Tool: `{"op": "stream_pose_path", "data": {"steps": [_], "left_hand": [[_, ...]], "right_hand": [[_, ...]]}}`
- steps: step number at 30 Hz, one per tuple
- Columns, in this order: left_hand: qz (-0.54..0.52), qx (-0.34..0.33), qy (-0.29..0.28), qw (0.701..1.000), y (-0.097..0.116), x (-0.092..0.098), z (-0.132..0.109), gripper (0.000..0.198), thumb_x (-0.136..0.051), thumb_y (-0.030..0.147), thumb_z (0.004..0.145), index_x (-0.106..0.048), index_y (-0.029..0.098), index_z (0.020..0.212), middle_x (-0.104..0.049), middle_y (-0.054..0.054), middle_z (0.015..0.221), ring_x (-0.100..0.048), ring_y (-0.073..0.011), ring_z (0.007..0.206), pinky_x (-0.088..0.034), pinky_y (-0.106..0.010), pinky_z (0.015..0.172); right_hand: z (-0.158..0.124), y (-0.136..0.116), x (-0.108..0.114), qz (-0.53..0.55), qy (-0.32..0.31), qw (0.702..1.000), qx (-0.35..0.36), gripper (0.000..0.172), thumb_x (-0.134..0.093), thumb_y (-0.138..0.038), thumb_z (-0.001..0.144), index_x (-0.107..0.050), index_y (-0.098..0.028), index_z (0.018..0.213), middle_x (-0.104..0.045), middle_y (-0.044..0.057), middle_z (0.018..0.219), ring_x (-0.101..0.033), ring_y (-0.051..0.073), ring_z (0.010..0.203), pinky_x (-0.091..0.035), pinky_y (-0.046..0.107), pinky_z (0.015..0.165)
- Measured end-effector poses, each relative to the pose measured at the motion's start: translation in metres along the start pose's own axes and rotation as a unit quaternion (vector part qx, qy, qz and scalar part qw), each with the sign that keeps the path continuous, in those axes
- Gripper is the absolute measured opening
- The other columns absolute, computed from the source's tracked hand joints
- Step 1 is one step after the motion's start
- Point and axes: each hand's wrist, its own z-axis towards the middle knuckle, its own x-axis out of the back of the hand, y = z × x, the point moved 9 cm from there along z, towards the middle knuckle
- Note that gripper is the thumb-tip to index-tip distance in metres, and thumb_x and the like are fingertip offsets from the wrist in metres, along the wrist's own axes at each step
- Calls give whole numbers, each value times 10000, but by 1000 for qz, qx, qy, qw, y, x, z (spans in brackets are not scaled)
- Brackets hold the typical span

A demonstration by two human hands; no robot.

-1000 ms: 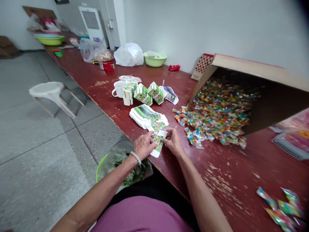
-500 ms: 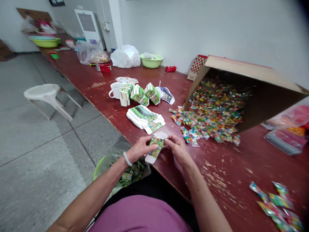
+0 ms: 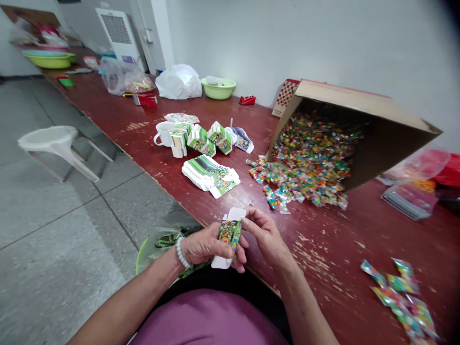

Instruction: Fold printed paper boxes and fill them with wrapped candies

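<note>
A small green printed candy box [image 3: 230, 234] with white end flaps spread at both ends is held over the table's front edge. My left hand [image 3: 208, 244] is closed around it, thumb across the printed face and fingers behind. My right hand [image 3: 263, 232] pinches the box's upper right edge by the top flap. Just beyond lies a fanned stack of flat green cartons [image 3: 209, 173]. Behind that stack are bundles of more green cartons [image 3: 201, 140] beside a white mug [image 3: 165, 134]. Under my left forearm, a lined green tub [image 3: 143, 256] holds green packs.
A tipped cardboard box [image 3: 359, 100] spills many candy packets [image 3: 309, 177] onto the red table [image 3: 323, 249]. Several loose packets [image 3: 398, 297] lie at the near right. A white stool [image 3: 53, 143] stands on the floor at left. Plastic bags [image 3: 178, 82] and a green basin [image 3: 218, 89] sit farther back.
Both hands have come down and nearer my body with the box. The box now stands more upright, and my left fingers show behind it. The whole view has shifted slightly.
</note>
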Motion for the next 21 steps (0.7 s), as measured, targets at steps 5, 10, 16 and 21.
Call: {"op": "stream_pose_path", "data": {"steps": [5,10,16,21], "left_hand": [[35,2,-27,999,7,-15,-2,706,-865,595,546,-717,99,1026,-739,-144,903,-703,-257,823,-522,-343,791],[73,-10,-8,997,9,-20,2,641,-774,678,625,-703,103,898,-686,-84,700,-635,-181,661,-480,-271,648],[199,5,34,979,8,-13,2,626,-746,708,632,-681,96,747,-650,-49,660,-567,-124,589,-421,-222,598],[230,41,12,972,0,-12,1,576,-721,676,684,-683,116,814,-672,-39,658,-576,-121,554,-411,-211,559]], "right_hand": [[-16,-20,16,-130,103,980,107,217,-616,-346,883,-557,-264,1075,-610,30,923,-599,176,771,-524,320,695],[-47,-60,3,-443,132,840,283,230,-631,-233,842,-589,-252,1067,-572,83,1062,-573,246,973,-492,402,853],[-45,-52,-4,-503,35,835,219,206,-647,-205,826,-602,-253,1021,-606,63,1048,-616,206,865,-496,317,716],[-46,-52,1,-485,8,849,212,149,-603,-106,801,-606,-240,868,-632,18,872,-595,158,721,-455,264,645]]}}
